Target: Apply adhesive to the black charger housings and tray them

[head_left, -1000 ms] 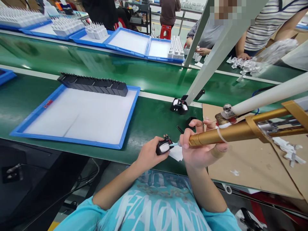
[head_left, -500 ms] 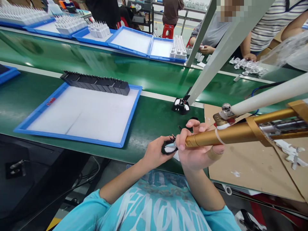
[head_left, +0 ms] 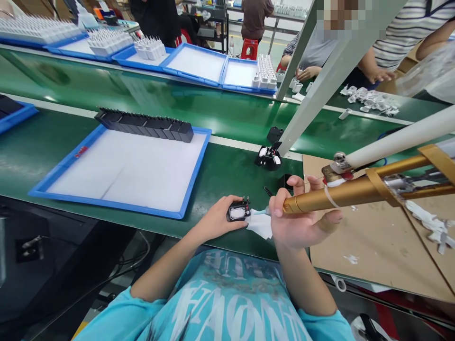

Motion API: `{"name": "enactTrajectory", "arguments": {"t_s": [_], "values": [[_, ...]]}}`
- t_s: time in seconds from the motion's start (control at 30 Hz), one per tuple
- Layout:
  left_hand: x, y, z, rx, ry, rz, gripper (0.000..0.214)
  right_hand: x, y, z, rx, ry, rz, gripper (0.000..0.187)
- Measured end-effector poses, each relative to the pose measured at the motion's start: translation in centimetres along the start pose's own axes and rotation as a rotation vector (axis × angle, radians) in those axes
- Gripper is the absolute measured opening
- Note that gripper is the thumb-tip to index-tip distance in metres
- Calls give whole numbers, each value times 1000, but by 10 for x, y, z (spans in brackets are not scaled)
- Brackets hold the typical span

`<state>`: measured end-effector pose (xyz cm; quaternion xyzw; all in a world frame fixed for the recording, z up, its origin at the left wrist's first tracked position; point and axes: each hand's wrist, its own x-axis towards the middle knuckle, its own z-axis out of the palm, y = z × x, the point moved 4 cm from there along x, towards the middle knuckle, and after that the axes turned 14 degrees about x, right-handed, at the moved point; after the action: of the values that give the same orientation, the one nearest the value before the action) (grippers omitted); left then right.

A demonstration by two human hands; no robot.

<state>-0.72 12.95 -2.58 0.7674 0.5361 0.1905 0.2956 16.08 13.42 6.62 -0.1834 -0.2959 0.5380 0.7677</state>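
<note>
- The left hand (head_left: 216,220) is gripping a small black plug housing (head_left: 239,211), fingers wrapped round its near side. It's sitting low at the front edge of the green desk (head_left: 227,175). I'd guess that's to steady it, with the open, white-lined face turned up toward the tool.
- The right hand (head_left: 302,222) is clamping its grip around the front end of a gold dispensing gun (head_left: 355,193), thumb underneath and fingers over the top. It's holding right up by the tip, probably for finer aim.
- The gun's pale blue nozzle (head_left: 262,212) is pointing at the housing's right side, just beside it. Can't tell if it's actually touching.
- A white paper scrap (head_left: 261,227) is lying under the nozzle, against the right hand, likely catching drips.
- A white tube (head_left: 398,136) is running along above the gun.
- A second black housing (head_left: 268,157) is sitting further back on the desk, by the slanted metal post (head_left: 313,90).
- A blue tray (head_left: 53,177) is sitting to the left, with a row of black pieces (head_left: 145,125) lining its far edge.
- A cardboard sheet (head_left: 373,246) is covering the desk under the gun.
- Across the belt, other people's hands are working at a pile of white parts (head_left: 369,99).
</note>
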Motion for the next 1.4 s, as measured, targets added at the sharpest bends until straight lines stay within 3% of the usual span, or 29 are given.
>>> {"name": "enactTrajectory", "arguments": {"t_s": [0.1,0.2,0.37,0.6,0.77,0.9,1.07,1.3,1.4], "values": [[9,-1,-1,-148,-101,2,61,1,-4,-6,-3,7,-13,45],[21,2,5,-320,-169,20,42,1,-9,-12,-12,12,-28,44],[29,5,17,-504,-105,17,14,3,-13,-20,-16,9,-30,43],[22,11,5,-63,144,125,25,3,-16,-25,26,-13,-24,41],[9,22,-9,199,93,294,43,2,-19,-30,-1,-14,-30,40],[-2,26,-13,324,87,309,44,2,-21,-33,-8,-22,-31,41],[-4,26,-4,276,146,294,30,3,-20,-37,15,-26,-24,41],[0,21,2,96,268,113,15,3,-21,-39,63,-61,-31,38],[-2,23,6,157,313,171,13,4,-22,-40,62,-52,-32,38]]}}
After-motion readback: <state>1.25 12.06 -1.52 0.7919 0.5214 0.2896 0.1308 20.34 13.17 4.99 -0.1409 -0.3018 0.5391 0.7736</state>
